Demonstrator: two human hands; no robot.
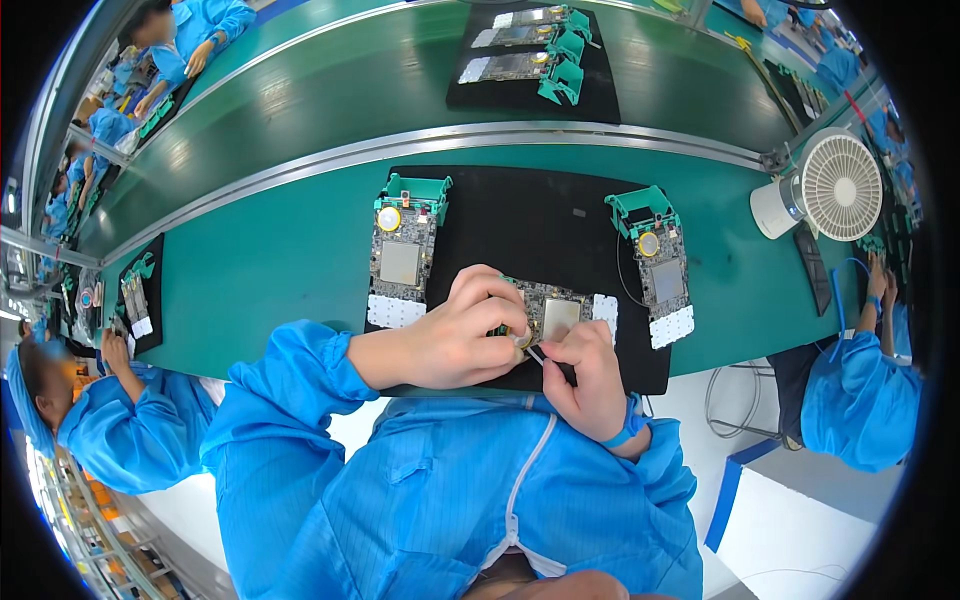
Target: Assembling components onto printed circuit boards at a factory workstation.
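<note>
A circuit board [557, 318] with a silver shield and a white patterned end lies sideways on the black mat [510, 225], right before me. My left hand [455, 335] is closed on the board's left end, its fingertips by a round yellow-rimmed part and hiding much of that end. From the right, my right hand [590, 380] pinches a small slim light-and-dark piece [537, 354] at the board's near edge; its kind is not clear. Two more boards with green plastic frames, one on the left [400, 255] and one on the right [662, 270], flank my hands.
A white fan [840, 185] and a dark phone-like slab [812, 268] stand at the right of the green table [270, 250]. Beyond a metal rail [480, 135], several boards [520, 60] lie on another black mat. Co-workers in blue sit at left [140, 430] and right [865, 400].
</note>
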